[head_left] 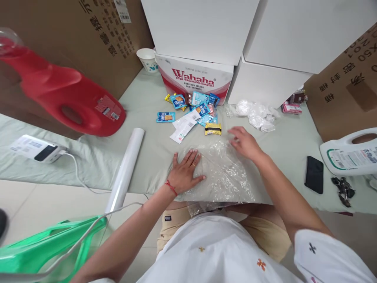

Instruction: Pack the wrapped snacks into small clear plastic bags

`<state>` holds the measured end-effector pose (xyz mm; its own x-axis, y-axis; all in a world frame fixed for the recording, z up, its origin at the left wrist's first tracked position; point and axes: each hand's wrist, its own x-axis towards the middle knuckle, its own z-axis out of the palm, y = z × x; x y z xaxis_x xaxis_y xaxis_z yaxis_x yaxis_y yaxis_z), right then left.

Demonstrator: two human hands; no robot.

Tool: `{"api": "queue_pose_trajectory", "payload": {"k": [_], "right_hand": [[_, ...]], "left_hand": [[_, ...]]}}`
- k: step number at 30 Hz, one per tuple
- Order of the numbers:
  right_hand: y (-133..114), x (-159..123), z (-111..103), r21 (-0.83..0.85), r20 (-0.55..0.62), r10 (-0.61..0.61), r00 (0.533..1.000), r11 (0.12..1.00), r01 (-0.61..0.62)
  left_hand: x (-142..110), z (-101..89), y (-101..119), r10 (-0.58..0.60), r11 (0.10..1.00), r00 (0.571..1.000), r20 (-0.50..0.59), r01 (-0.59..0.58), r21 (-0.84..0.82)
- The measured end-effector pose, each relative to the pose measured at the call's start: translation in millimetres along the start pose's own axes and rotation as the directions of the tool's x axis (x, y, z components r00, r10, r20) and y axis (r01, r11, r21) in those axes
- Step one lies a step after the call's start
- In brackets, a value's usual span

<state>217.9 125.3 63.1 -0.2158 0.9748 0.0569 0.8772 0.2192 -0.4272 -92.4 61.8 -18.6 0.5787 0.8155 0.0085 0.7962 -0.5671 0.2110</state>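
A clear, crinkled plastic bag [226,173] lies spread on the cloth-covered table, its near end hanging over the edge. My left hand [185,171] rests flat on the left part of the bag, fingers spread. My right hand [244,142] is at the bag's far right corner, fingers loosely bent and apart, slightly blurred, with nothing visible in them. Just left of it is a yellow snack packet [213,129]. Beyond my left hand, white paper-like strips [185,125] lie against a pile of blue snack packets [202,109].
Crumpled clear plastic [255,114] lies at the back right, before white boxes [265,84] and a Wahaha carton [194,74]. On the left are a white roll [126,169], a red bottle [64,94] and a cabled power bank [37,149]. A phone [314,175] and keys [343,191] lie right.
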Motion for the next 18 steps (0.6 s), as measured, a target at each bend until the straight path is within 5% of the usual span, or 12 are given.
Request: {"api": "queue_pose_trajectory", "payload": {"k": [4,7,10,14,18], "right_hand": [[-23,95,40,-0.194,0.182,0.048,0.982,0.981,-0.012],[-27,111,41,-0.291,0.238,0.091,0.967,0.957,-0.019],[-25,86,22,-0.266,0.141,0.063,0.988,0.964,-0.023],[-34,20,-1,0.030,0.131,-0.112,0.985,0.994,0.109],[-54,-38,17,0.185,0.243,-0.226,0.943,0.965,0.183]], "left_hand": [[-2,-0.4,-1,-0.007,1.000,1.000,0.001,0.007,-0.008],[-3,-1.0,-2,-0.005,1.000,1.000,-0.011,0.005,-0.025],[-3,-1.5,-2,0.009,0.998,0.999,-0.040,-0.011,-0.058],[-3,-2.7,-2,0.007,0.995,0.996,-0.089,-0.016,-0.098],[-3,-4.5,-1,-0.004,0.993,0.995,-0.101,-0.009,-0.120]]}}
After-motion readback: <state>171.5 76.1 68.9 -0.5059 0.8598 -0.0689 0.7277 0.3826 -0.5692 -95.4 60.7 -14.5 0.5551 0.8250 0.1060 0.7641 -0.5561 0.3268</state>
